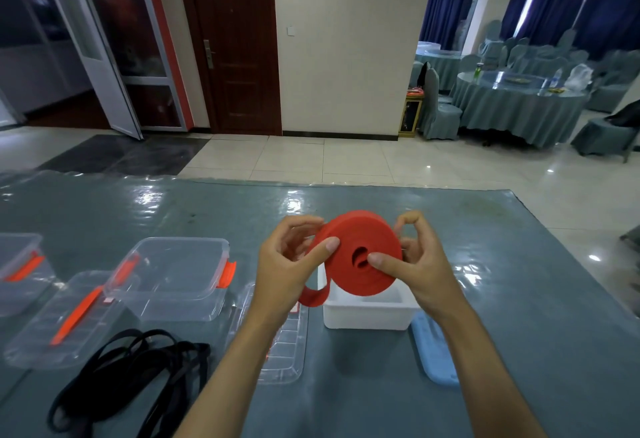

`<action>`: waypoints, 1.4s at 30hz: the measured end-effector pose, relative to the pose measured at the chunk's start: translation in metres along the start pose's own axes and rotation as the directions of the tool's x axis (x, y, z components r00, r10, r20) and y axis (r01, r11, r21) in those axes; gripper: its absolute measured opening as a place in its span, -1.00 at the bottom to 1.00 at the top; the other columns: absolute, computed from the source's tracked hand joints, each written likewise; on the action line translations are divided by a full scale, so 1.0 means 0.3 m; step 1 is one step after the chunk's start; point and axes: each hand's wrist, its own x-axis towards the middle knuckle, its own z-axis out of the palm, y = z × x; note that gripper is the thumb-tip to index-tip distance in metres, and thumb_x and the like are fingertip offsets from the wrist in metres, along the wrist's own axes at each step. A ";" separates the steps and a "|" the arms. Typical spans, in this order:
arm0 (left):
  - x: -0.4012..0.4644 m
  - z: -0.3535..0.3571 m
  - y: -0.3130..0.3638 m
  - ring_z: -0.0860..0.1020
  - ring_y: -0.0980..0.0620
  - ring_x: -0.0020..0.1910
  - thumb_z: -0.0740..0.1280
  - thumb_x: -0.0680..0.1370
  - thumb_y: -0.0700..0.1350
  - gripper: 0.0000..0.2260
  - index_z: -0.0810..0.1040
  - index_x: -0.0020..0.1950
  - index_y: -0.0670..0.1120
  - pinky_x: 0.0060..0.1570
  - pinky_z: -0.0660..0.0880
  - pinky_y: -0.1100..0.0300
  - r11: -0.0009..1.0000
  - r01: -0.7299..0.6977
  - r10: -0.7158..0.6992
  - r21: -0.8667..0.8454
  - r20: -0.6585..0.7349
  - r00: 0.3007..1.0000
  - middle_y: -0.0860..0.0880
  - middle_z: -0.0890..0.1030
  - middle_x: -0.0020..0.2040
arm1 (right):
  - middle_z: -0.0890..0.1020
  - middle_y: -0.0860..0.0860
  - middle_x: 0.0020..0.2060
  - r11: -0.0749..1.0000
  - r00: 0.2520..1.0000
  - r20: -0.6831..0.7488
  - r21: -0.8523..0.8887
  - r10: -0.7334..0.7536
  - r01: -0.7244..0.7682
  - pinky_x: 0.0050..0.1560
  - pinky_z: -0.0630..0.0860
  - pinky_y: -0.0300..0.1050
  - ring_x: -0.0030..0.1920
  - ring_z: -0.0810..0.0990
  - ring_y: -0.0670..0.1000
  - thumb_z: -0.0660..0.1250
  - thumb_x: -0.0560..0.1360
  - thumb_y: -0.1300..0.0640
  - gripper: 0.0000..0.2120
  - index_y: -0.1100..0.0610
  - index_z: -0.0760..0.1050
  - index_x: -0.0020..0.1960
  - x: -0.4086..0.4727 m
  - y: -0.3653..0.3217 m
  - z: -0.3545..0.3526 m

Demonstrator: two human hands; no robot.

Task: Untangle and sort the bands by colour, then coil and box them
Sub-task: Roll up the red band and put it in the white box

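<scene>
Left of the white box [367,313], black bands [131,378] lie tangled on the counter [519,299]. Above it, our left hand [291,264] and right hand [415,264] pinch the flat, matte red coil [360,257]; we keep turns tight, winding in the loose tail.

There is one view, worn on the person's head, looking forward and down from close above the hands [349,264]. It takes in the surface [485,299] close below, then the tiled floor and room beyond.
</scene>
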 end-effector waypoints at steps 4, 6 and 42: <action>-0.010 0.005 -0.042 0.72 0.00 0.13 0.56 0.48 0.04 -0.73 0.68 0.16 0.09 -0.06 0.65 0.20 0.998 0.055 -0.055 -0.016 0.038 0.998 -0.02 0.74 0.13 | 0.75 0.20 0.04 0.997 0.993 -0.100 0.023 -0.067 0.069 -0.06 0.71 0.08 0.01 0.76 0.23 0.70 0.35 -0.05 -0.38 -0.07 0.51 0.32 0.007 0.031 0.021; -0.007 0.002 -0.060 0.72 0.00 0.14 0.57 0.48 0.03 -0.68 0.68 0.22 0.10 -0.09 0.67 0.18 0.999 0.054 -0.054 0.006 0.049 0.997 -0.01 0.74 0.15 | 0.75 0.18 0.01 0.999 0.991 -0.128 0.025 -0.029 0.033 -0.07 0.71 0.15 -0.01 0.75 0.21 0.71 0.32 -0.11 -0.38 -0.08 0.48 0.25 0.008 0.051 0.026; 0.131 0.153 -0.432 0.70 -0.15 0.21 0.52 0.55 -0.24 -0.68 0.63 0.29 -0.13 0.05 0.70 0.03 0.813 0.464 -0.556 -0.351 -0.233 0.798 -0.18 0.71 0.20 | 0.75 -0.08 0.00 0.949 0.828 -0.465 0.113 0.313 -0.295 -0.09 0.67 -0.15 0.11 0.73 0.03 0.56 0.50 -0.06 -0.78 -0.01 0.61 0.05 0.169 0.426 -0.089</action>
